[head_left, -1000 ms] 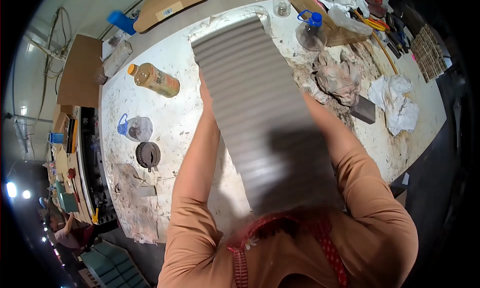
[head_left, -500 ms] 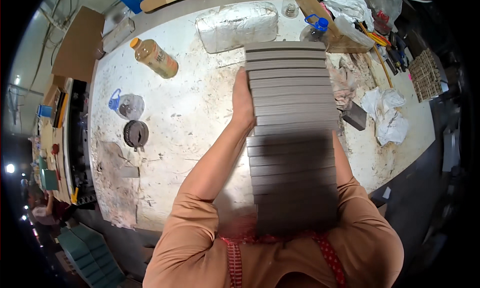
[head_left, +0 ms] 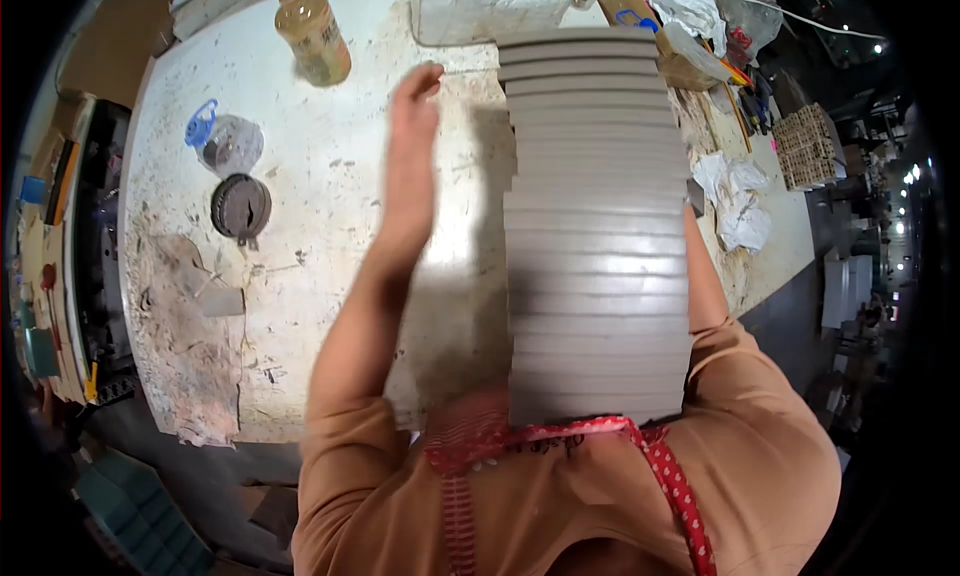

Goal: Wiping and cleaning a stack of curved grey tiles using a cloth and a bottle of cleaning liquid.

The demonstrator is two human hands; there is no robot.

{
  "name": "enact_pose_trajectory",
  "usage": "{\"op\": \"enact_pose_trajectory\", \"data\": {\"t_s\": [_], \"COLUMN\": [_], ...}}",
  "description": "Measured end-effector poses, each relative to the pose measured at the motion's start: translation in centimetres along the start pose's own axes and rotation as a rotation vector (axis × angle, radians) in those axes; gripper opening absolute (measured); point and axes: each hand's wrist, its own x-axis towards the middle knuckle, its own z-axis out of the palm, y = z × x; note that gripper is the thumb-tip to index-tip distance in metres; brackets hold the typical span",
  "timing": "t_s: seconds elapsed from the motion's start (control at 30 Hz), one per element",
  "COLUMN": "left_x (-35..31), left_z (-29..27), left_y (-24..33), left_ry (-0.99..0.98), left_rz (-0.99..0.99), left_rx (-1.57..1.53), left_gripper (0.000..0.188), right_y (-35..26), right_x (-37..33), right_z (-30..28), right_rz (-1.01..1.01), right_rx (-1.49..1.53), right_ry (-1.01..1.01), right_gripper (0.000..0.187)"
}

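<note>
A worker in a tan shirt and red apron [head_left: 470,436] stands at a stained white table [head_left: 320,201], a tall stack of thin grey slabs [head_left: 595,226] right of center, its near end against the apron. The left hand [head_left: 412,141] is raised left of the stack, empty and apart from it, fingers loosely curled. The right forearm [head_left: 706,286] passes behind the stack's right edge, hiding that hand; its fingers' state cannot be told. An orange-capped bottle [head_left: 314,38] stands far left.
</note>
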Motion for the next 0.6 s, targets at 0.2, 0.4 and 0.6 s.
{"op": "enact_pose_trajectory", "data": {"t_s": [0.2, 0.4, 0.6], "left_x": [-13.9, -18.1, -22.7], "left_z": [-4.9, -6.0, -8.4], "left_y": [10.1, 7.3, 1.9], "left_ry": [-0.883, -0.803, -0.668], "left_rz": [0.358, 0.364, 0.419], "left_rx": [0.447, 0.623, 0.634], "left_gripper": [0.078, 0.085, 0.084], "right_y": [-4.5, -13.9, -21.8], "right_x": [4.4, 6.2, 6.3], "right_z": [1.8, 3.0, 5.0], "right_rz": [-0.278, -0.494, -0.305], "right_rx": [-0.186, -0.345, -0.336], "right_ry": [-0.14, -0.234, -0.446], "right_gripper": [0.04, 0.03, 0.04]}}
